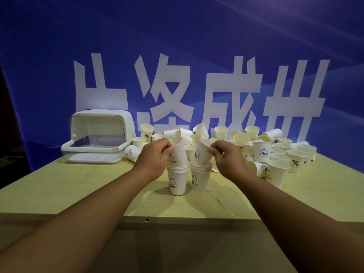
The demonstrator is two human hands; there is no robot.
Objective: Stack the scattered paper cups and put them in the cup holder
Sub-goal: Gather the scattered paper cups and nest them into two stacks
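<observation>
left hand, right hand pinching cups block scattered pile.

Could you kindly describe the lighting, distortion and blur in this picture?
Head view: the wide-angle lens stretches both forearms toward the bottom corners; light is dim and bluish, with pale streaks on the banner; the cup holder shows the brightest highlight; the two stacks throw soft shadows on the table; the cups pinched by the left hand and right hand look slightly soft.
</observation>
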